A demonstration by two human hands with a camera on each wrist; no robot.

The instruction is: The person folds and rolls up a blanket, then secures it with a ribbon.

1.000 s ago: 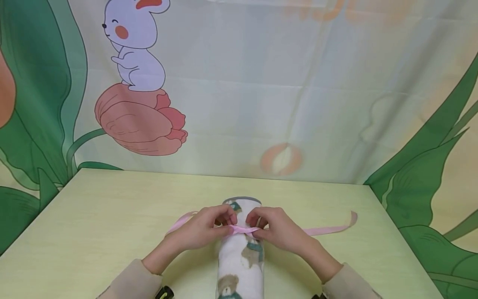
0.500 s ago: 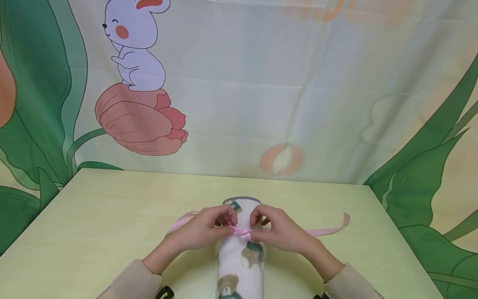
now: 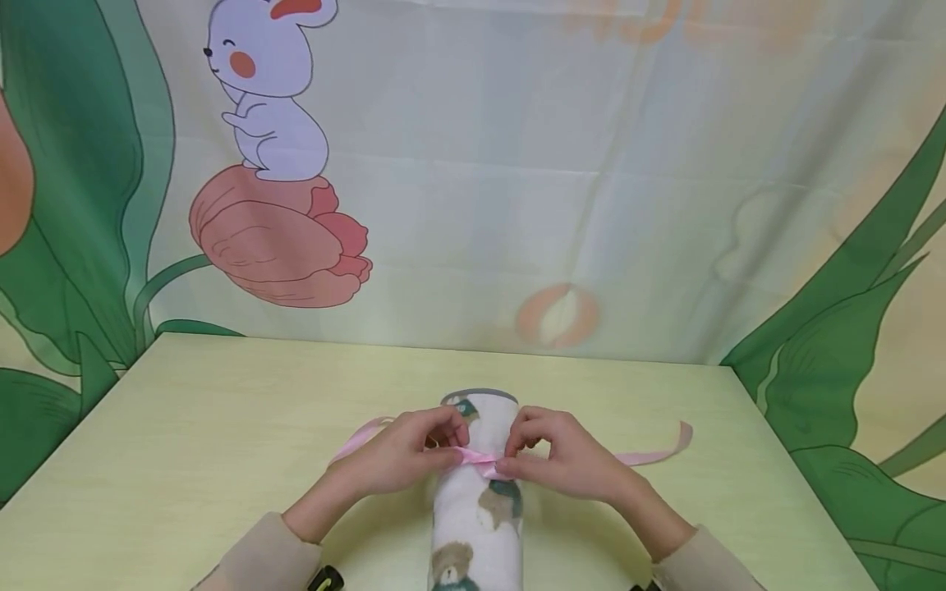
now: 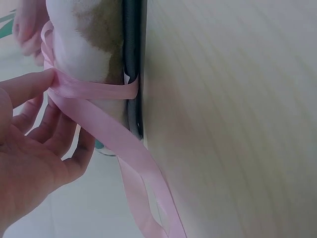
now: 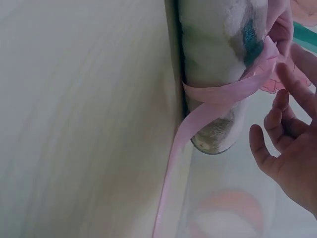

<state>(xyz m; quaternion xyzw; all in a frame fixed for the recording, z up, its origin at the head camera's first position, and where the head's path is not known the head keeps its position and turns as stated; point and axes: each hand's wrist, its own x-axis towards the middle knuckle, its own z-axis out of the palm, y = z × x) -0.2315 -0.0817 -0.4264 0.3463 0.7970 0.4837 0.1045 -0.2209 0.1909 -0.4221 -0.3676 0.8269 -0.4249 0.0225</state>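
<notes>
A cylindrical bundle (image 3: 480, 509), covered in white fabric with brown bears and teal patches, lies lengthwise before me. A pink ribbon (image 3: 476, 458) wraps around its upper part and crosses on top. My left hand (image 3: 406, 455) pinches the ribbon at the left of this crossing; in the left wrist view, the thumb presses on it. On the right, my right hand (image 3: 565, 455) holds a short piece of ribbon by the thumb and index fingertips, though their exact contact is hard to see. In the right wrist view, its other fingers (image 5: 262, 148) are loosely bent, away from the bundle.
One ribbon tail (image 3: 658, 455) lies to the right on the pale yellow tabletop (image 3: 259, 410). The other tail (image 4: 153, 183) hangs in a loop past the left hand. Behind the table stands a backdrop (image 3: 458, 205) printed with a rabbit, flowers and leaves.
My right hand has shifted a little to the right, and the ribbon piece at its thumb reaches farther down and right. The right tail has drawn slightly leftward. My left hand stays put.
</notes>
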